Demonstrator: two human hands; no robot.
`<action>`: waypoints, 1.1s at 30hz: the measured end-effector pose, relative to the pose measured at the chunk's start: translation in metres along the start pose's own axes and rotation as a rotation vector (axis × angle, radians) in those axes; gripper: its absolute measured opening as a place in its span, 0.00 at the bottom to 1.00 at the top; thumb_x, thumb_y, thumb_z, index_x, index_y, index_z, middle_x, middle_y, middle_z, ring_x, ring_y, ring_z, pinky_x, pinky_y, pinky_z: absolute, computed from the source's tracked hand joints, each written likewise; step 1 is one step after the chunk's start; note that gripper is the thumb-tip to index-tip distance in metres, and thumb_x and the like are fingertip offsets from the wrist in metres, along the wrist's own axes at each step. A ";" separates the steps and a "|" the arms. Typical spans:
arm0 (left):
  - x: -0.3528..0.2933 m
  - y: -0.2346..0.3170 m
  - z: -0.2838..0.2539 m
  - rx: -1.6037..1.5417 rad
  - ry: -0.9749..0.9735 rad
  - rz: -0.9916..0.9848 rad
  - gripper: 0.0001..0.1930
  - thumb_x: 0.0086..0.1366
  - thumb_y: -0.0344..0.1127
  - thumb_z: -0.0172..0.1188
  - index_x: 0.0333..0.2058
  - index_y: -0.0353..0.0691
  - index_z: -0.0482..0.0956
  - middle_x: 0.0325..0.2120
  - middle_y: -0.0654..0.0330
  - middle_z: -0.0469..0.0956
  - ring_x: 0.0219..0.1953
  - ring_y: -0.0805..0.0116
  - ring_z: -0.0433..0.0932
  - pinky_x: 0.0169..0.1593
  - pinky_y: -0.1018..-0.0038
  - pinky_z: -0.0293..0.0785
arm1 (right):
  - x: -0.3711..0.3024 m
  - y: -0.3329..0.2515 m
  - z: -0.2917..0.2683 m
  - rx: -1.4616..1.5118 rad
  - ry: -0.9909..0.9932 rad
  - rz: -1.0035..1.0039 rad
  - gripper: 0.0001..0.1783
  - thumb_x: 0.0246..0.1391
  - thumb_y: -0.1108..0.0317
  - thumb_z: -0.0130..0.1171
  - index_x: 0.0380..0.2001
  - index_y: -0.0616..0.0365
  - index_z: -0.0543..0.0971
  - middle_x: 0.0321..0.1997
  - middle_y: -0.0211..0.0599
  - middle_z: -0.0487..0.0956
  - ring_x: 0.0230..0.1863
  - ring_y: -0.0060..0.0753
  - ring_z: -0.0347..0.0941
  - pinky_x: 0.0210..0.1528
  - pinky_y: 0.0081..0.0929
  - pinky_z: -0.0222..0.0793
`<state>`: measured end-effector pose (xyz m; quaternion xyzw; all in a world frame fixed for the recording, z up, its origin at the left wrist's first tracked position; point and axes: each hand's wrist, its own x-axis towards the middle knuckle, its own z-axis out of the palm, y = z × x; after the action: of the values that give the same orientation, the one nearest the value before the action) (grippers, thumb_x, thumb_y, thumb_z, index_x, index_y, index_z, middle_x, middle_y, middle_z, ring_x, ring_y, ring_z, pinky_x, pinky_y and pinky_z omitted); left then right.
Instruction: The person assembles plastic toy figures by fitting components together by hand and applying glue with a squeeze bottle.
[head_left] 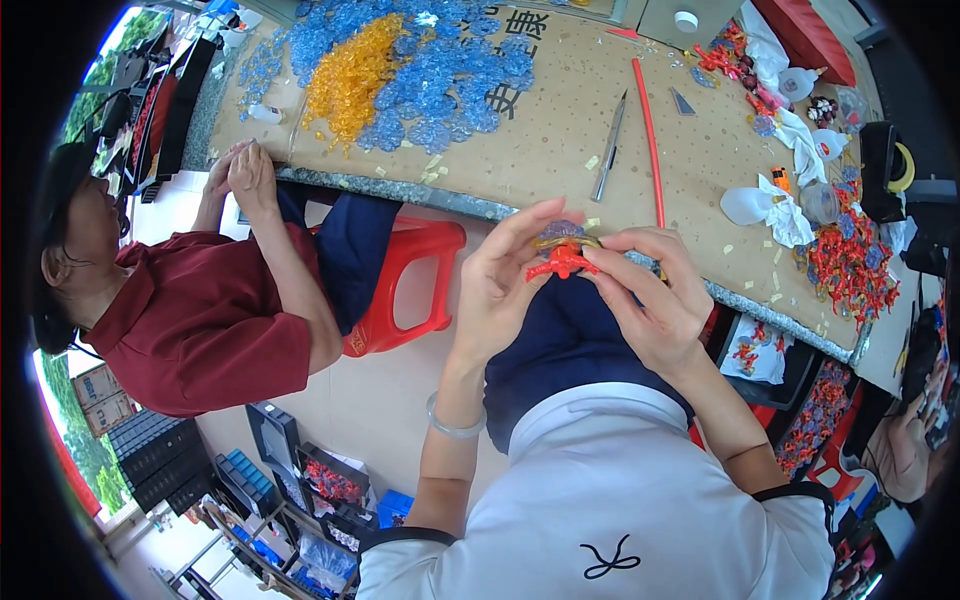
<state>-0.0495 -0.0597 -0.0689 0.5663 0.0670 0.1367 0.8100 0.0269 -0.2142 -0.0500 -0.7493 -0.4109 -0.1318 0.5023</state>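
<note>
Between my two hands, above my lap at the table's edge, is a small red plastic figure (563,262) with clear blue and yellow parts behind it. My left hand (508,275) is closed round its left side, thumb below and fingers curled over. My right hand (655,290) pinches the other side between thumb and forefinger. The figure's exact shape is too small to make out. On the table beyond lie a pointed metal tool (610,145) and a long red stick (648,140).
A pile of clear blue pieces (470,85) and yellow pieces (350,75) covers the far left of the table (540,165). At right are red pieces (850,265), a white bottle (745,206) and crumpled tissues (790,222). A co-worker (210,300) sits at left, beside a red stool (425,280).
</note>
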 end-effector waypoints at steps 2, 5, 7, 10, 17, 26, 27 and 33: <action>0.000 0.001 -0.006 -0.091 -0.076 -0.053 0.22 0.62 0.19 0.53 0.56 0.26 0.66 0.51 0.46 0.72 0.55 0.59 0.72 0.57 0.69 0.71 | -0.001 0.003 -0.002 -0.001 -0.011 -0.050 0.18 0.32 0.79 0.69 0.34 0.60 0.84 0.35 0.37 0.78 0.35 0.36 0.75 0.36 0.29 0.71; -0.001 -0.002 -0.011 -0.136 -0.093 -0.042 0.19 0.64 0.20 0.51 0.54 0.26 0.67 0.50 0.44 0.73 0.55 0.60 0.72 0.57 0.68 0.71 | -0.001 0.004 -0.003 0.009 -0.027 -0.075 0.19 0.31 0.78 0.69 0.34 0.59 0.84 0.35 0.37 0.78 0.35 0.37 0.75 0.36 0.29 0.71; 0.000 0.001 -0.009 -0.121 -0.085 -0.027 0.18 0.64 0.21 0.53 0.52 0.26 0.69 0.49 0.45 0.74 0.54 0.60 0.73 0.57 0.67 0.70 | -0.002 0.007 -0.002 0.008 -0.031 -0.073 0.19 0.31 0.78 0.69 0.34 0.59 0.84 0.35 0.37 0.77 0.35 0.37 0.75 0.36 0.29 0.71; 0.001 0.003 -0.006 -0.039 -0.074 0.020 0.17 0.62 0.20 0.54 0.50 0.26 0.70 0.49 0.46 0.74 0.53 0.61 0.73 0.57 0.68 0.70 | -0.004 0.012 -0.002 0.000 -0.044 -0.066 0.19 0.31 0.78 0.69 0.34 0.58 0.84 0.35 0.37 0.77 0.36 0.37 0.75 0.37 0.29 0.71; 0.000 0.005 0.001 0.087 -0.016 0.077 0.16 0.61 0.18 0.54 0.49 0.27 0.72 0.50 0.48 0.73 0.52 0.61 0.74 0.56 0.69 0.71 | -0.005 0.017 0.001 -0.016 -0.049 -0.046 0.18 0.31 0.80 0.68 0.34 0.59 0.84 0.35 0.37 0.77 0.36 0.38 0.75 0.37 0.30 0.72; 0.000 0.008 0.000 0.257 -0.028 0.113 0.14 0.61 0.18 0.53 0.46 0.28 0.75 0.48 0.50 0.73 0.49 0.65 0.75 0.51 0.72 0.75 | -0.004 0.018 0.002 0.038 -0.022 0.004 0.18 0.33 0.81 0.68 0.35 0.59 0.84 0.35 0.38 0.77 0.35 0.36 0.75 0.36 0.28 0.73; 0.000 0.009 0.000 0.273 -0.040 0.102 0.14 0.61 0.18 0.53 0.47 0.28 0.74 0.48 0.51 0.72 0.49 0.66 0.75 0.50 0.73 0.76 | -0.003 0.017 0.001 0.038 -0.021 0.005 0.18 0.33 0.81 0.68 0.35 0.59 0.84 0.35 0.38 0.77 0.35 0.36 0.75 0.36 0.28 0.73; -0.003 0.012 0.006 0.071 -0.056 -0.120 0.17 0.61 0.19 0.54 0.50 0.26 0.71 0.47 0.55 0.68 0.47 0.67 0.76 0.47 0.75 0.77 | -0.002 0.019 -0.003 0.204 -0.049 0.175 0.18 0.38 0.84 0.65 0.37 0.59 0.84 0.36 0.40 0.78 0.35 0.32 0.76 0.36 0.24 0.74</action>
<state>-0.0529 -0.0624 -0.0559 0.5933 0.0828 0.0693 0.7977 0.0398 -0.2206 -0.0623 -0.7302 -0.3674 -0.0268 0.5755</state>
